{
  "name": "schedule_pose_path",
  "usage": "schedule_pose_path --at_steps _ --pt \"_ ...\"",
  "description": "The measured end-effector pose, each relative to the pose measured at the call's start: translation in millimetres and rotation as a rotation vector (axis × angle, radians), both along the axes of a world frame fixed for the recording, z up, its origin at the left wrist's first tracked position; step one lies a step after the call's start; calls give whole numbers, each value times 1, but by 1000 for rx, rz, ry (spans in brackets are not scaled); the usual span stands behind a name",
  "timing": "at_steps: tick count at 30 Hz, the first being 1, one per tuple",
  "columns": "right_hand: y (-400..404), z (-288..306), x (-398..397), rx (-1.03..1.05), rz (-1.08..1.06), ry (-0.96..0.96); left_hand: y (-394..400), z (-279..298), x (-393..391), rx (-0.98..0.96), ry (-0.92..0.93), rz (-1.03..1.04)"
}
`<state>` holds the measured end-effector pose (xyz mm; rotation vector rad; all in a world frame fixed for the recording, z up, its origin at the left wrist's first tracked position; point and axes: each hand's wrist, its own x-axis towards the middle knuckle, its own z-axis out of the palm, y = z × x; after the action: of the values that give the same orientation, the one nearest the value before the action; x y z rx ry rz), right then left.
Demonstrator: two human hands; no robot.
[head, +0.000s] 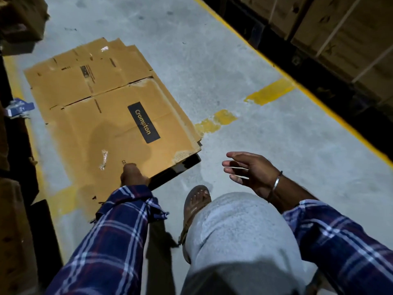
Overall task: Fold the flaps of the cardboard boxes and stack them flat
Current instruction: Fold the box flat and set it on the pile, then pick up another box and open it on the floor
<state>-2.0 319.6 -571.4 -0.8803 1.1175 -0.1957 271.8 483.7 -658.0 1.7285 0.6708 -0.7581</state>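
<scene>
A flattened brown cardboard box (110, 116) with a dark "Crompton" label lies on top of a stack of several flat boxes on the grey floor. Its near edge is lifted a little off the floor. My left hand (133, 175) grips that near edge, thumb on top and fingers hidden underneath. My right hand (248, 171) hovers over bare floor to the right of the stack, fingers spread and straight, holding nothing.
My leg in grey trousers and sandalled foot (196, 201) stand just right of the stack. Shelving with cardboard cartons (331, 33) runs behind a yellow floor line (272, 58) on the right. More cartons (14, 231) and a blue object (18, 107) line the left.
</scene>
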Motion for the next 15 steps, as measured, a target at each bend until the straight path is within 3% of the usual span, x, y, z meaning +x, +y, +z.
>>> schedule_pose_path --at_steps 3,5,9,15 --pt "-5 16 -11 -32 -17 -5 -15 10 -14 -409 199 81" --pt "-10 32 -29 -62 -49 -22 -23 24 -28 -560 229 -48" --pt "-13 68 -81 -126 -119 -36 -35 86 -61 -635 139 -545" --pt "1 133 -189 -268 -210 -43 -71 209 -138 -564 -64 -1346"
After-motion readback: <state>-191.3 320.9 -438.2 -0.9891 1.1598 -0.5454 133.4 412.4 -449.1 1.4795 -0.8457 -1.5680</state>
